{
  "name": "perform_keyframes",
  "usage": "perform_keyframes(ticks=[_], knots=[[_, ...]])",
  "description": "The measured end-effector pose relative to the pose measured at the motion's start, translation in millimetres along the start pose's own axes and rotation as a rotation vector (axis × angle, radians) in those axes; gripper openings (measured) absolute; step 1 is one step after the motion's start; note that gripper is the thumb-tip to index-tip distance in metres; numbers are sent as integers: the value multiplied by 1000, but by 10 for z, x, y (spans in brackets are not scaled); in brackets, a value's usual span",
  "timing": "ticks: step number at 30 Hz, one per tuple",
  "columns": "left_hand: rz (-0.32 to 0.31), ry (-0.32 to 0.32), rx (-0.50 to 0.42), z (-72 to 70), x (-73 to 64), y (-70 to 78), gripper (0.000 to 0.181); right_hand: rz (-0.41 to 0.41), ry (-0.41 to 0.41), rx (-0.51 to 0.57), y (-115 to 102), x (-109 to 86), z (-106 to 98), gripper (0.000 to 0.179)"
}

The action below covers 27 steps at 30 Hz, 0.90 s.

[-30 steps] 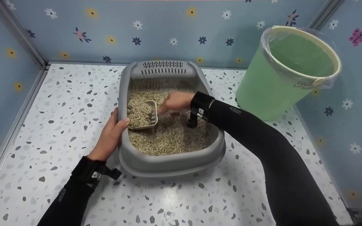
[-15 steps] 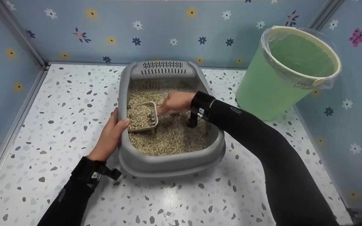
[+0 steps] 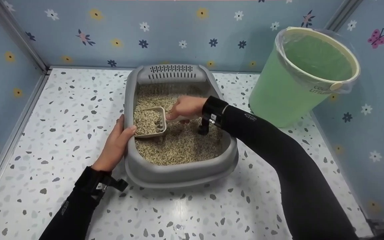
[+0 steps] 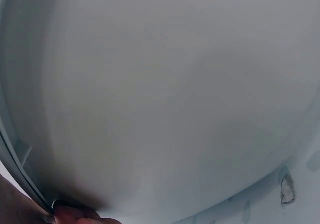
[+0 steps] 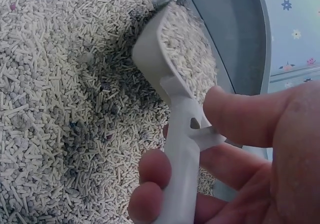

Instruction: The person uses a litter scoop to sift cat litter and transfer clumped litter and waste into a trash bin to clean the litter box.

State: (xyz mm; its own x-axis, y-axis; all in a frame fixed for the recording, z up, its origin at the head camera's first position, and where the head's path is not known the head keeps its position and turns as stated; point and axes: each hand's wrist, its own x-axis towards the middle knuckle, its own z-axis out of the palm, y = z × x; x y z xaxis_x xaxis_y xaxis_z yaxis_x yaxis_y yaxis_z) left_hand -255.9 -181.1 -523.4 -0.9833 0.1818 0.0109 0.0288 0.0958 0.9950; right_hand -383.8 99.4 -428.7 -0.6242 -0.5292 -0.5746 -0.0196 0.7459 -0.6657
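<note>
A grey litter box (image 3: 182, 173) holds pale pellet litter (image 3: 175, 150). Inside, by its left wall, is a cream litter scoop (image 5: 150, 54) heaped with pellets. My right hand (image 3: 187, 107) grips the scoop's handle (image 5: 181, 159), fingers curled round it and thumb on top near the scoop's head, as the right wrist view shows. My left hand (image 3: 116, 141) holds the box's left rim, thumb over the top and fingers outside. In the left wrist view the box's side wall (image 4: 150, 99) fills most of the picture, with fingertips (image 4: 82, 215) at the bottom.
A green bin (image 3: 278, 90) with a clear liner and cream rim stands at the back right. Flower-patterned walls (image 3: 165, 30) enclose the speckled white surface (image 3: 75, 100) on the left, back and right.
The scoop has shifted slightly in the litter and its outline shows more fully, levelled and loaded with pellets. Both hands keep their holds. The head view has moved a little.
</note>
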Motion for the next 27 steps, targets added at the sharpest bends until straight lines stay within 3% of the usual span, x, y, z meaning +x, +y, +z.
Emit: perform_keyframes(ticks=[7, 14, 21, 27], knots=[[-14, -4, 6, -5, -12, -2, 93, -7, -1, -1, 6, -27, -11, 32], [-5, -3, -2, -4, -3, 12, 92, 13, -19, 39, -8, -92, -98, 42], [16, 4, -6, -5, 19, 16, 91, 24, 97, 119, -2, -252, -237, 36], [20, 3, -16, -1, 16, 1, 89, -4, 214, 122, 43, -497, -303, 37]])
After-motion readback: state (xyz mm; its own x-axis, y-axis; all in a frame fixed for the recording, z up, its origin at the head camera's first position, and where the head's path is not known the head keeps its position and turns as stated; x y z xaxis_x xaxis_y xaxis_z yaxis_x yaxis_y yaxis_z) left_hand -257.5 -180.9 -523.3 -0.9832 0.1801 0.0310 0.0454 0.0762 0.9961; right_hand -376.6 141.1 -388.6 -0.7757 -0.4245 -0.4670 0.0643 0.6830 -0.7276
